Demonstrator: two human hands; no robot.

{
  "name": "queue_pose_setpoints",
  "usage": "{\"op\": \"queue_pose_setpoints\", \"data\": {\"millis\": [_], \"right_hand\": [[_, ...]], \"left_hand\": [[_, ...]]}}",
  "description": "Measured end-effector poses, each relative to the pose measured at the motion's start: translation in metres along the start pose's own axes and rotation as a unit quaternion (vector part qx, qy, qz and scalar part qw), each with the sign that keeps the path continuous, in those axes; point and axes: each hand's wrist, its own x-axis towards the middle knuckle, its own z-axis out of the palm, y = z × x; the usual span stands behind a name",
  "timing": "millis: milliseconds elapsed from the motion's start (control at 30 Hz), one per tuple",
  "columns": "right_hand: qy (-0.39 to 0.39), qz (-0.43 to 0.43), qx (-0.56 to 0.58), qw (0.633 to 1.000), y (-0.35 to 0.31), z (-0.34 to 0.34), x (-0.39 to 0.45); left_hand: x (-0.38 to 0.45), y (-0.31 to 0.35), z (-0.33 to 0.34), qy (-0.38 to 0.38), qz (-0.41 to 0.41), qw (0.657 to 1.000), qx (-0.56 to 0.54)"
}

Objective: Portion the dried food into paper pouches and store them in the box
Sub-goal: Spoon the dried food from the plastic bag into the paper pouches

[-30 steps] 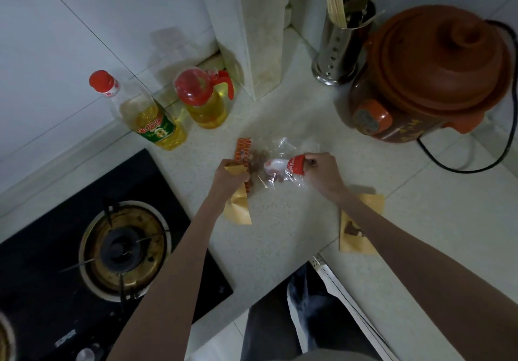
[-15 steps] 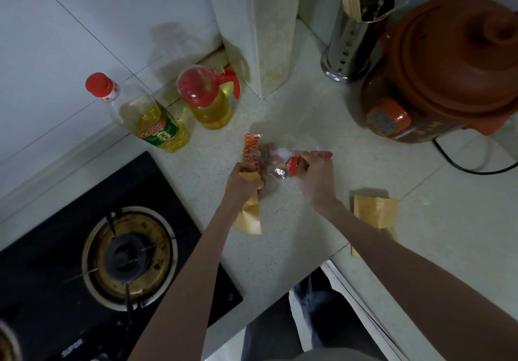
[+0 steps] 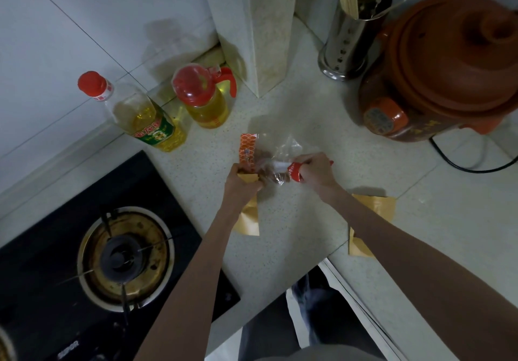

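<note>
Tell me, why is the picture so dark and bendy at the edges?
Head view: the kitchen light is dim, so the stove and arms look murky; the wide lens curves the wall lines and counter edge; the clear bag by the right hand shows small glints, and the left hand is slightly soft.

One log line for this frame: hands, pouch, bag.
left hand: holds paper pouch at its mouth | right hand: grips red-and-white scoop inside clear food bag | spare pouches: on counter

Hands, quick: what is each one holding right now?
Left hand: holds the open top of a paper pouch.
Right hand: grips a red-handled scoop inside the clear bag.
</note>
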Motion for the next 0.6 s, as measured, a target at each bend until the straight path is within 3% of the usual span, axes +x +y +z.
{"op": "queue_pose_setpoints", "data": {"millis": [100, 433, 600], "right_hand": [[0.024, 0.062, 0.049, 0.997, 0.01, -0.008, -0.001], [0.099, 0.087, 0.093, 0.987, 0.028, -0.061, -0.019], [0.143, 0.108, 0.133, 0.975, 0.038, -0.094, -0.032]], "left_hand": [[0.001, -0.001, -0.001, 0.0, -0.001, 1.0, 0.009], [0.001, -0.004, -0.003, 0.009, 0.0, 1.0, 0.018], [-0.008, -0.003, -0.004, 0.043, 0.054, 0.997, 0.024]]}}
